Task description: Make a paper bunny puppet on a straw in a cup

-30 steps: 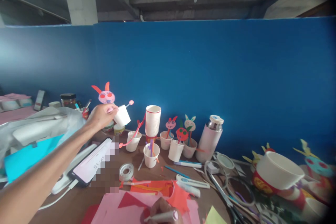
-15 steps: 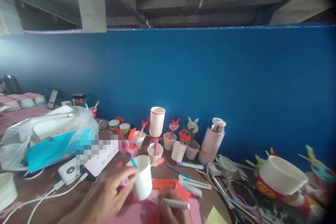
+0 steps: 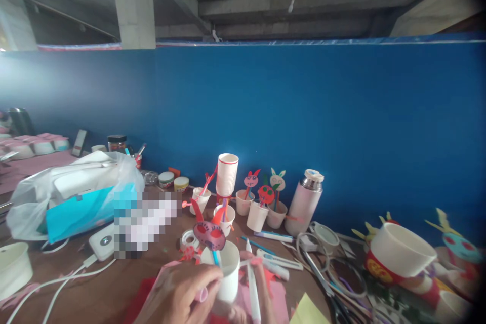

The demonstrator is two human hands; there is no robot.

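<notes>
The left hand [image 3: 182, 288] curls its fingers firmly around a white paper cup [image 3: 228, 271], and a pink paper rabbit face [image 3: 208, 234] on a blue stick rises from the cup. Just beside the cup, the right hand [image 3: 261, 283] pinches an upright white marker [image 3: 251, 283]. Farther off stand a clear tape roll [image 3: 189, 239] and a pale pink steel-topped vacuum flask [image 3: 304, 202].

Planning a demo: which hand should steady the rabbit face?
Left hand, probably: it grips the paper cup holding the rabbit face, while the right hand is busy with a white marker.
</notes>
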